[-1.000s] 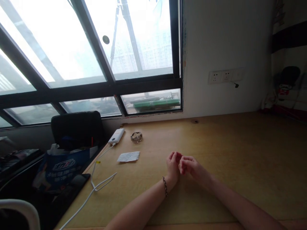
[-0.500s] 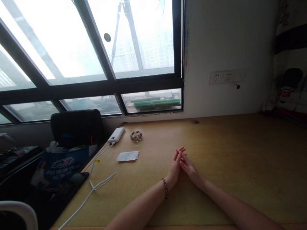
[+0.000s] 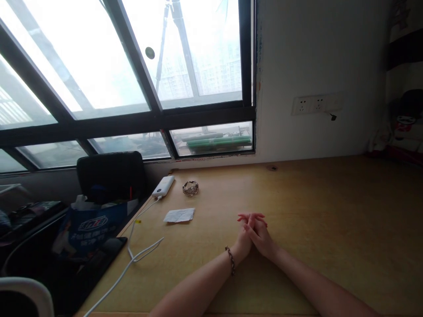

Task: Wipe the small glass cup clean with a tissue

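Left hand (image 3: pixel 243 243) and right hand (image 3: pixel 265 243) clasp each other; one bracelet (image 3: pixel 231 260), one paper (image 3: pixel 179 215).

Single head-worn view, facing forward and obliquely down across a yellowish wooden surface (image 3: pixel 313 211); bare hands (image 3: pixel 263 241) near, black-framed glass window (image 3: pixel 205 116) farther off.

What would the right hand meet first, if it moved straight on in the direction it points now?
The left hand: the right hand points forward and leftward, and the two look clasped, so they seem to be in contact. Where its line runs beyond that is unclear in depth.
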A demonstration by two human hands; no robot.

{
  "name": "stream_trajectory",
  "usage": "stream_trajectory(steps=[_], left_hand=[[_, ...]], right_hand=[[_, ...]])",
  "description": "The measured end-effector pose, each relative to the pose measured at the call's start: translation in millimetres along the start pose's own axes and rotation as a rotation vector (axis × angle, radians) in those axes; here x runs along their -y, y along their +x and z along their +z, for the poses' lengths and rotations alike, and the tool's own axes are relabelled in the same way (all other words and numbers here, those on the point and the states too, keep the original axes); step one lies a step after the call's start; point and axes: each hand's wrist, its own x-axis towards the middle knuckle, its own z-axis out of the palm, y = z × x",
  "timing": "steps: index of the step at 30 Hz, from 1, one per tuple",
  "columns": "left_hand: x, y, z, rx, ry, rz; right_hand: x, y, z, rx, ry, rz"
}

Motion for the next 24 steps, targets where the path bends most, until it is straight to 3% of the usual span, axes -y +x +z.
stream_trajectory(steps=[3,8,12,24], left_hand=[[2,2,-14.6,0.076,-0.054,0.032],[15,6,-15.7,0.028,-0.075,0.066],[22,9,-19.7,0.057,-0.05,0.083],[6,7,-14.4,0.031,-0.033,0.057]], right_hand=[[2,0,-4,0.01,-0.046,0.005],[2,1,-1,0.012,-0.049,0.011],[0,0,2,0.003,-0.031,0.025],[2,-2,2,-0.022,0.014,0.069]])
